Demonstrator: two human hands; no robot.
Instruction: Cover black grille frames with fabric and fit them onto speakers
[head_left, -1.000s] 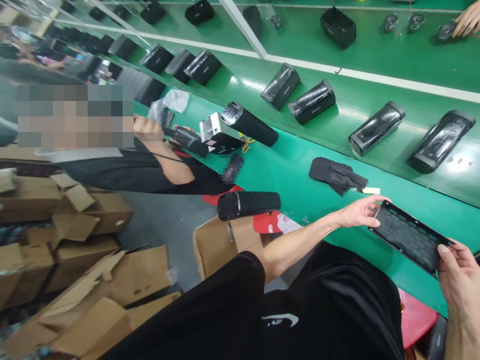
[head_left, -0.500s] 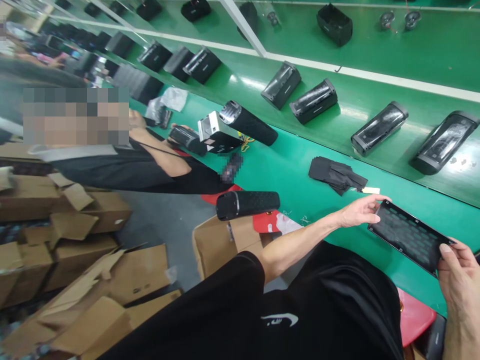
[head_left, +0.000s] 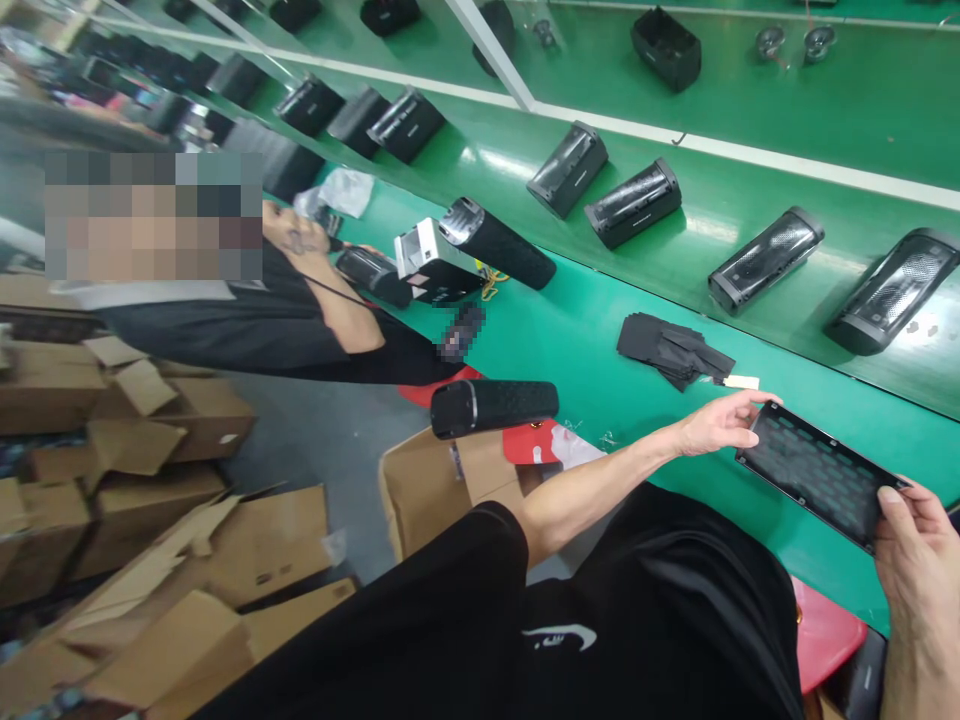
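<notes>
Between my two hands I hold a black speaker grille (head_left: 817,475), a thin rectangular panel with slot-like holes, over the green table. My left hand (head_left: 720,422) pinches its upper left end between thumb and fingers. At the lower right end, my right hand (head_left: 919,535) grips it with the thumb on top. Just beyond my left hand lies a stack of black fabric pieces (head_left: 664,345), with a small pale strip (head_left: 741,382) at its edge. A black cylindrical speaker (head_left: 495,405) rests at the table's near edge, to the left of my forearm.
Several black speaker housings, one a glossy-fronted speaker (head_left: 766,260), stand along the green conveyor (head_left: 697,235). A white box-shaped device (head_left: 427,262) has another speaker (head_left: 499,243) leaning by it. A co-worker's arm (head_left: 337,300) reaches over the table at left. Open cardboard boxes (head_left: 277,545) crowd the floor.
My hands and the grille stay almost still. The co-worker's raised hand has shifted slightly. Speakers on the conveyor appear a little further right.
</notes>
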